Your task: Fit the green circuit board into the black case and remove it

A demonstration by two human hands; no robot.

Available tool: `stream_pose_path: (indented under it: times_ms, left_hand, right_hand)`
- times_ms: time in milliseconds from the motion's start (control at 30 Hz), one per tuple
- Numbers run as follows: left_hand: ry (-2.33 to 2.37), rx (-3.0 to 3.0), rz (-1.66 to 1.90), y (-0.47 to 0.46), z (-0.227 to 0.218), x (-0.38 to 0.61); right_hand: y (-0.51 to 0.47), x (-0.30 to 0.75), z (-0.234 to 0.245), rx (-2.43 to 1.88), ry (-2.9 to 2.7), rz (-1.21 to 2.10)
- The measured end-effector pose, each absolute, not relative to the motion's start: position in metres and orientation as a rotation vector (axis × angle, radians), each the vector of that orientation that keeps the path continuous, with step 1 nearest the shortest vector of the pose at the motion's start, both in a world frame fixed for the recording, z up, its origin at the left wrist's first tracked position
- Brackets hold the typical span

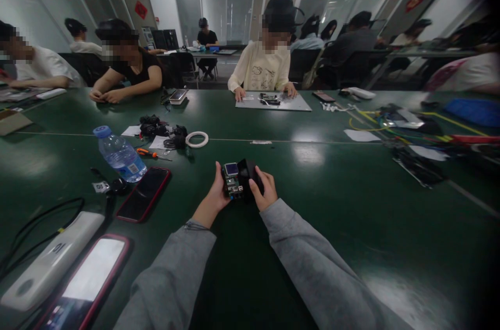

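A small electronic module (pixel 234 180), a green circuit board with a little screen fixed to a black housing, is held just above the dark green table (pixel 312 205). My left hand (pixel 214 197) grips its left edge with thumb and fingers closed round it. My right hand (pixel 263 189) wraps the black housing from the right, thumb pressed on its front. Both forearms are in grey sleeves.
To my left lie a water bottle (pixel 119 154) on its side, a red-cased phone (pixel 144 193), a second phone (pixel 88 280), a white power bank (pixel 50 259), an orange screwdriver (pixel 150 153), a tape ring (pixel 196 139) and black parts (pixel 162 131). Cables and tools (pixel 410 132) clutter the right. Other people sit across.
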State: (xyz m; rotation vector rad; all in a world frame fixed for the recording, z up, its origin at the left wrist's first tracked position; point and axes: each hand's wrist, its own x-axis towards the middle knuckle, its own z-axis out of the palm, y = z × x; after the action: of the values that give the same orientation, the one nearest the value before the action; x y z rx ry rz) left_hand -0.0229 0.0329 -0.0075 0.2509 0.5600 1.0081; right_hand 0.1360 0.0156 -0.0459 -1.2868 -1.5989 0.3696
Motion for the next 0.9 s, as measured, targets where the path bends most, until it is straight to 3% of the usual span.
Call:
stream_pose_path:
  times_ms: [300,600,733,900]
  left_hand:
    - [0.496,0.255,1.069,0.033,-0.005,-0.025]
    - [0.46,0.302,1.053,0.031,-0.004,-0.026]
    - [0.395,0.306,1.05,0.029,-0.004,-0.028]
    - [0.362,0.29,1.063,0.029,-0.005,-0.031]
  right_hand:
    - [0.024,0.15,-0.051,-1.259,-1.491,0.431]
    - [0.018,0.155,-0.045,-1.365,-1.578,0.193]
    - [0.018,0.214,-0.041,-1.529,-1.47,0.169]
    - [0.006,0.369,-0.041,-1.811,-1.203,0.024]
